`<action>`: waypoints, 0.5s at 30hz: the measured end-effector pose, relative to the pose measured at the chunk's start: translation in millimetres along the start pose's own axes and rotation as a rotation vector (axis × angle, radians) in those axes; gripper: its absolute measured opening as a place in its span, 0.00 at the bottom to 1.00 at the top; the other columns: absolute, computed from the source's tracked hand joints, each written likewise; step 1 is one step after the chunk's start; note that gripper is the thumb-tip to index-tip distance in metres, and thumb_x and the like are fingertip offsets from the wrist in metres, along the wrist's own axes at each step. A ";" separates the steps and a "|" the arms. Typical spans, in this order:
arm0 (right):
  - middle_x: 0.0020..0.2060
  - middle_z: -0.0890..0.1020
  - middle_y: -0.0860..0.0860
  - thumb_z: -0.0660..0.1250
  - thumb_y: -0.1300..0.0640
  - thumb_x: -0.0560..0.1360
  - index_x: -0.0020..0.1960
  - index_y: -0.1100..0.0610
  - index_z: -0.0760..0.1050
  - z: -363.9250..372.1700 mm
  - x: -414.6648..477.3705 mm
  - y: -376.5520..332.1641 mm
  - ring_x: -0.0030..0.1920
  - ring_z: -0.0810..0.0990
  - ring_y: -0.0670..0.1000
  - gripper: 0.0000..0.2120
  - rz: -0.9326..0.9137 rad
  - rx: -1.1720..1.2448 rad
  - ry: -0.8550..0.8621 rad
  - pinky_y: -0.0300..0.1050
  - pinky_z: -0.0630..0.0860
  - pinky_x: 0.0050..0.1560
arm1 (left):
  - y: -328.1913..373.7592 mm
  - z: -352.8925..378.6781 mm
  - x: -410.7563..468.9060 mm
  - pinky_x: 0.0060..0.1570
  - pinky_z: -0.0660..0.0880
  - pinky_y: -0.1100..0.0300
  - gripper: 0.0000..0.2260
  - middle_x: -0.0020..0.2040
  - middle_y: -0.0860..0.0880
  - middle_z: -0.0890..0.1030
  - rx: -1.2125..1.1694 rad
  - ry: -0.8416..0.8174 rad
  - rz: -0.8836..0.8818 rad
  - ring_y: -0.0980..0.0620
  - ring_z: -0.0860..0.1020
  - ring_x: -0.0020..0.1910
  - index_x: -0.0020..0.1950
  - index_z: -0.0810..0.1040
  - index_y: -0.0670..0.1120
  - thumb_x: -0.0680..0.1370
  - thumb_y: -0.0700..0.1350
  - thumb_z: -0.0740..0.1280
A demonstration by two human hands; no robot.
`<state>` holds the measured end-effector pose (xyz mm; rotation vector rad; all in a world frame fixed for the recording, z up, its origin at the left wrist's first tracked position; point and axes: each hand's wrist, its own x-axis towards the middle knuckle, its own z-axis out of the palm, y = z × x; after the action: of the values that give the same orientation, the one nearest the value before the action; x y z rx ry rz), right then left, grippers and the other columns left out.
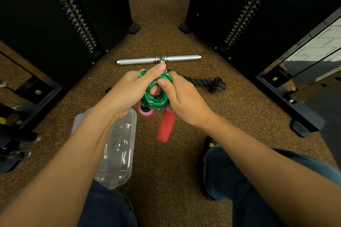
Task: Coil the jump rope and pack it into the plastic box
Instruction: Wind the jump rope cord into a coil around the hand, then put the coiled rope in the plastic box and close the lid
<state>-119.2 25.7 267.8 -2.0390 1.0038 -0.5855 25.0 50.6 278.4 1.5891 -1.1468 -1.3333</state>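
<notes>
Jump rope: green braided cord with lighter flecks [156,96], wound into a small bundle of several loops, held up between both hands above the floor
Coil axis: the loops form a rough ring facing the camera, its longer span running from the fingertips down toward the wrists
Red handle: red grip [165,127] hanging below the right hand, long axis near vertical in the view, free end pointing toward the person
Pink handle: pink grip [145,111] hanging just below the left hand's heel, seen almost end-on, dark opening facing the camera
Left hand: left hand [129,92] closed around the left side of the coil, thumb stretched over the top loops, a fingertip showing through the ring's middle
Right hand: right hand [181,99] pinching the right side of the coil, thumb pressed on the upper strands, fingers curled behind
Plastic box: clear, open plastic box [118,153] on the floor under the left forearm, long axis running away from the person, nothing of the rope in it
Beyond the hands: metal bar [158,59] lying crosswise on the floor, black knotted rope [206,82] just past the right hand
Floor: brown speckled rubber floor [166,171]
Flanks: black weight machines [64,14] well apart to either side of the hands
Below the arms: dark trousers [239,180]
</notes>
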 end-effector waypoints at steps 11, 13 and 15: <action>0.40 0.73 0.49 0.56 0.47 0.78 0.52 0.59 0.65 2.8 -0.3 3.1 0.39 0.74 0.45 0.14 0.095 0.043 -0.124 0.37 0.68 0.35 | -13.1 12.8 0.4 0.49 0.65 0.65 0.17 0.46 0.56 0.69 0.235 0.194 0.127 0.64 0.70 0.45 0.40 0.70 0.53 0.76 0.62 0.51; 0.44 0.75 0.51 0.57 0.47 0.78 0.56 0.58 0.63 1.7 -1.6 1.8 0.42 0.77 0.48 0.15 0.119 0.072 -0.227 0.37 0.72 0.36 | -19.4 11.2 1.1 0.54 0.68 0.59 0.14 0.47 0.56 0.68 0.164 0.160 0.113 0.63 0.70 0.46 0.41 0.69 0.58 0.74 0.65 0.51; 0.48 0.77 0.51 0.60 0.47 0.77 0.64 0.58 0.59 2.6 -3.6 -1.3 0.45 0.79 0.48 0.22 0.118 0.098 -0.302 0.36 0.75 0.40 | -21.0 7.7 -0.4 0.59 0.71 0.46 0.14 0.49 0.50 0.70 0.071 0.124 0.099 0.55 0.72 0.48 0.40 0.69 0.63 0.71 0.71 0.54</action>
<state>-118.9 30.2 267.1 -1.8969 0.8889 -0.2493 20.8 57.6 257.5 1.6200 -1.1919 -1.1252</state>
